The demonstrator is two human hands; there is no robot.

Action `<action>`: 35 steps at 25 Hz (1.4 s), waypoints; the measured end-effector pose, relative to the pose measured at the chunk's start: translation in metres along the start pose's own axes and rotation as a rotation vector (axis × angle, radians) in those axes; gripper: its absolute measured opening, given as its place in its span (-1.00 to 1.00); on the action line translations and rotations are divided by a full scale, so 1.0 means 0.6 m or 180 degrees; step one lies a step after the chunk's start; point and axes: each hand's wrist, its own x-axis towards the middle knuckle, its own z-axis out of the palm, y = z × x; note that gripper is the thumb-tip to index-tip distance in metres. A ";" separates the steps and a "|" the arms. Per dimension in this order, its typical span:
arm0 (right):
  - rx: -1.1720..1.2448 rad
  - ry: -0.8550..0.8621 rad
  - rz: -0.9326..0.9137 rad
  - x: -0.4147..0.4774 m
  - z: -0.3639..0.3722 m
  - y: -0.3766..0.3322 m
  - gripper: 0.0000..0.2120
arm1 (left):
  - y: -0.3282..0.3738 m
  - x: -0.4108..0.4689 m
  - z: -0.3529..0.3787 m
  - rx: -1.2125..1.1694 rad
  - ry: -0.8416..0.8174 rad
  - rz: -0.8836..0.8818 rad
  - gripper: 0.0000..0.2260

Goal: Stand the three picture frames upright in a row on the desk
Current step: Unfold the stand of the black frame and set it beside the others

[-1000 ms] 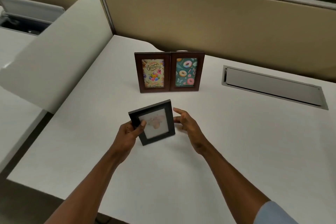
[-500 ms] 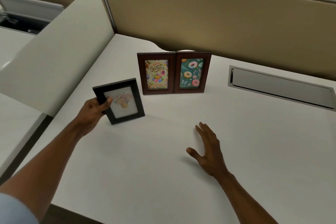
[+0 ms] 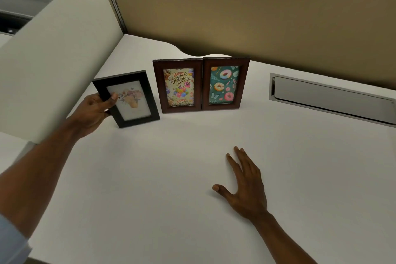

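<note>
Head view: black frame (image 3: pixel 128 99) in left grip (image 3: pixel 94 111).

A tan partition wall (image 3: pixel 257 17) backs a grey cable-tray lid (image 3: pixel 330 100) and curved white divider (image 3: pixel 53 60).

Two bare forearms, bare left hand (image 3: pixel 94 111), bare right hand (image 3: pixel 244 186), short trimmed fingernails, no rings or watch visible, pale blue fabric sleeve cuff (image 3: pixel 10 240) at left arm's lower edge
</note>
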 end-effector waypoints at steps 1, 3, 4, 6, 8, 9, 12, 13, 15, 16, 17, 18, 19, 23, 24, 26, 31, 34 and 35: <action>-0.0011 0.0014 0.0000 0.000 0.000 -0.001 -0.05 | 0.001 0.007 -0.002 0.0037 -0.0040 -0.0010 -0.59; -0.0033 0.0039 0.0006 0.000 0.000 -0.001 -0.05 | 0.002 0.019 -0.004 0.0095 -0.0095 -0.0067 -0.66; -0.0048 0.0049 0.0009 0.000 0.000 -0.002 -0.05 | 0.002 0.025 -0.004 0.0108 -0.0105 -0.0096 -0.71; -0.0070 0.0068 0.0012 0.000 0.001 -0.002 -0.05 | 0.004 0.035 -0.002 0.0151 -0.0117 -0.0114 -0.73; -0.0080 0.0088 0.0005 0.000 0.002 -0.002 -0.05 | 0.008 0.043 0.000 0.0221 -0.0139 -0.0110 -0.73; -0.0086 0.0091 0.0003 0.000 0.002 -0.002 -0.06 | 0.010 0.046 0.000 0.0241 -0.0154 -0.0110 -0.72; -0.0117 0.0079 0.0016 0.001 0.002 -0.003 -0.06 | 0.017 0.053 -0.002 0.0316 -0.0210 -0.0125 -0.69; -0.0118 0.0081 0.0023 0.001 0.002 -0.003 -0.06 | 0.020 0.055 -0.001 0.0351 -0.0218 -0.0122 -0.67; -0.0130 0.0089 0.0026 0.002 0.001 -0.003 -0.07 | 0.024 0.057 0.003 0.0389 -0.0212 -0.0125 -0.62; -0.0141 0.0093 0.0025 0.002 0.002 -0.004 -0.07 | 0.026 0.058 0.004 0.0400 -0.0211 -0.0128 -0.63; -0.0150 0.0093 0.0026 0.002 0.002 -0.004 -0.07 | 0.027 0.058 0.005 0.0407 -0.0212 -0.0133 -0.66; -0.0154 0.0090 0.0031 0.002 0.002 -0.005 -0.07 | 0.029 0.058 0.006 0.0409 -0.0221 -0.0142 -0.70; -0.0159 0.0092 0.0039 0.003 0.002 -0.005 -0.07 | 0.031 0.059 0.006 0.0411 -0.0238 -0.0157 -0.73; -0.0184 0.0104 0.0046 0.003 0.002 -0.005 -0.07 | 0.035 0.059 0.006 0.0459 -0.0298 -0.0197 -0.75; -0.0197 0.0101 0.0038 0.003 0.002 -0.006 -0.07 | 0.035 0.058 0.006 0.0467 -0.0303 -0.0197 -0.75; -0.0210 0.0098 0.0042 0.004 0.002 -0.006 -0.08 | 0.035 0.058 0.006 0.0468 -0.0298 -0.0199 -0.75; -0.0241 0.0123 0.0030 0.004 0.002 -0.007 -0.08 | 0.033 0.053 0.011 0.0463 -0.0277 -0.0235 -0.75; -0.0241 0.0117 0.0049 0.003 0.004 -0.006 -0.07 | 0.031 0.050 0.013 0.0518 -0.0328 -0.0241 -0.74; -0.0250 0.0112 0.0059 0.003 0.004 -0.007 -0.07 | 0.028 0.049 0.013 0.0532 -0.0343 -0.0254 -0.72</action>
